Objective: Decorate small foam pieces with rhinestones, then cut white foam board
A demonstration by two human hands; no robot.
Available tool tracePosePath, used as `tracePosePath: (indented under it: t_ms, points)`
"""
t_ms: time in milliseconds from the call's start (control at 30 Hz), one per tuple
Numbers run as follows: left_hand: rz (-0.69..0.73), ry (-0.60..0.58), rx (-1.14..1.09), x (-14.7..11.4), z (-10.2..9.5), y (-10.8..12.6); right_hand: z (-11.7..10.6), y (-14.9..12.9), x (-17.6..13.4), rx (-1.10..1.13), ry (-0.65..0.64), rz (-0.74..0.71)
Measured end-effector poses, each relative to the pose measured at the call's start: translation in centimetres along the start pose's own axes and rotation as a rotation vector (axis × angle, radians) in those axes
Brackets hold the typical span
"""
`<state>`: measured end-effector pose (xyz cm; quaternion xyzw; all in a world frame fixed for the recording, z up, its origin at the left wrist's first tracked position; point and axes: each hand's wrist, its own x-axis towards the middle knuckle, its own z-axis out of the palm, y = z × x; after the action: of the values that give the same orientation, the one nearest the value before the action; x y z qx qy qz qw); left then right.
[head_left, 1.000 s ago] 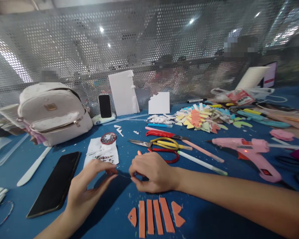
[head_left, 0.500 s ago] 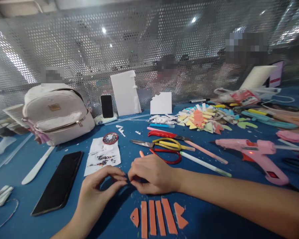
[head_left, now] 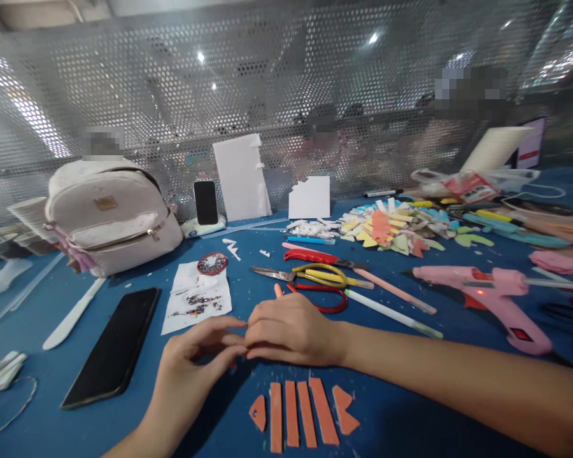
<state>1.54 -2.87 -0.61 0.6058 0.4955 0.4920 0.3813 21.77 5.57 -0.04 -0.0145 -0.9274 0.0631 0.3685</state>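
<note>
My right hand (head_left: 293, 329) is closed, and the rounded end of a slim orange stick (head_left: 278, 291) pokes out above its knuckles; the rest of the stick is hidden. My left hand (head_left: 203, 353) meets it fingertip to fingertip, thumb and fingers drawn together. Whatever lies between the fingertips is too small or too covered to make out. Just below the hands, flat orange pieces lie in a fish-like row: a head piece (head_left: 258, 413) with a small hole, several strips (head_left: 291, 413) and a notched tail piece (head_left: 346, 410).
Scissors (head_left: 277, 274), a red-handled tool (head_left: 310, 256) and pens lie beyond my right hand. A pink glue gun (head_left: 487, 280) rests at right. Left are a black phone (head_left: 112, 346), a white plastic knife (head_left: 74, 313) and glitter-strewn paper (head_left: 181, 292). Scraps (head_left: 386, 226) and a backpack (head_left: 107, 219) stand farther back.
My left fingertips have closed the small gap and now touch my right hand's. The orange stick's end has shifted slightly right and up. The orange pieces keep their arrangement.
</note>
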Motion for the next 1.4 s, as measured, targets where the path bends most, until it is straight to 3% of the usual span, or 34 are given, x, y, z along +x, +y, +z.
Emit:
tracePosePath:
  t_ms: [167,300,467,833,1067,1133,1233,1300,1400]
  points:
    - [0.031,0.04,0.129,0.6,-0.5,0.4,-0.2,0.1,-0.2,0.04,0.061,0.055]
    - [0.058,0.163,0.135,0.4,-0.1,1.1,-0.1,0.5,-0.3,0.054,0.026,0.206]
    - [0.055,0.2,0.132,0.4,0.0,1.2,-0.1,0.5,-0.3,0.066,0.004,0.281]
    - [-0.078,0.039,-0.016,2.3,-1.1,-0.1,0.1,0.9,-0.4,0.132,0.051,0.443]
    - [-0.079,0.028,-0.047,2.0,-1.0,-0.1,0.1,0.8,-0.3,0.192,0.059,0.496]
    - [-0.058,0.006,-0.016,2.2,-1.1,-0.2,0.1,0.9,-0.3,0.267,0.094,0.538]
    - [0.038,-0.026,0.141,3.5,-1.3,0.0,0.1,1.2,-0.3,0.384,0.252,0.607]
    - [0.149,-0.072,0.361,5.1,-1.4,0.2,0.2,1.7,-0.3,0.435,0.372,0.656]
    - [0.204,-0.134,0.495,8.4,-1.2,0.1,0.4,2.2,-0.4,0.494,0.447,0.725]
